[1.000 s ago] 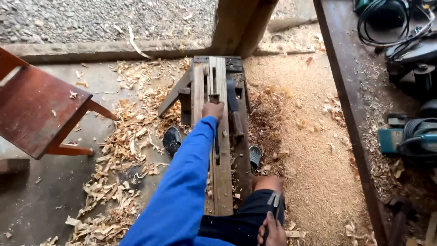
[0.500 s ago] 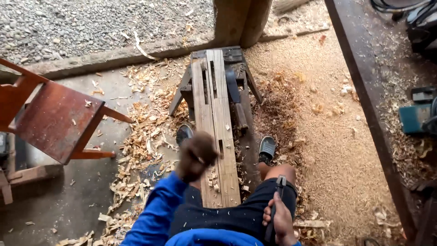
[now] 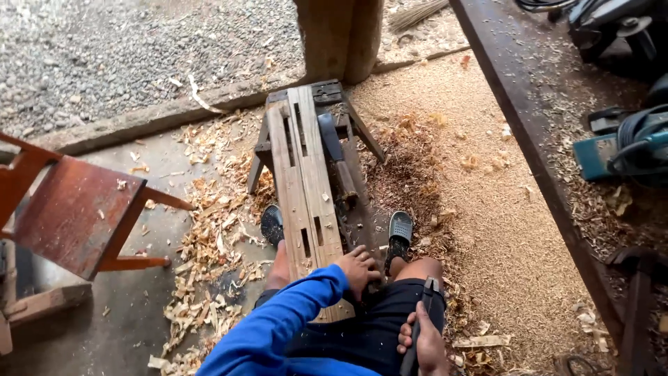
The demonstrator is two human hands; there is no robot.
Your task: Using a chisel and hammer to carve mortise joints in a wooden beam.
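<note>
View from above of a person sitting astride a narrow wooden bench (image 3: 306,174). The left hand (image 3: 358,270), in a blue sleeve (image 3: 278,327), is resting on the near end of two long planks (image 3: 303,167) lying side by side along the bench top, with the fingers curled down over the wood. The right hand (image 3: 423,341) is gripping a dark, slim tool (image 3: 421,327) against the right thigh. Both sandalled feet are resting on the ground, one on each side of the bench. Wood shavings (image 3: 209,237) are lying to the left, near a red chair (image 3: 69,216), and sawdust (image 3: 480,209) to the right.
</note>
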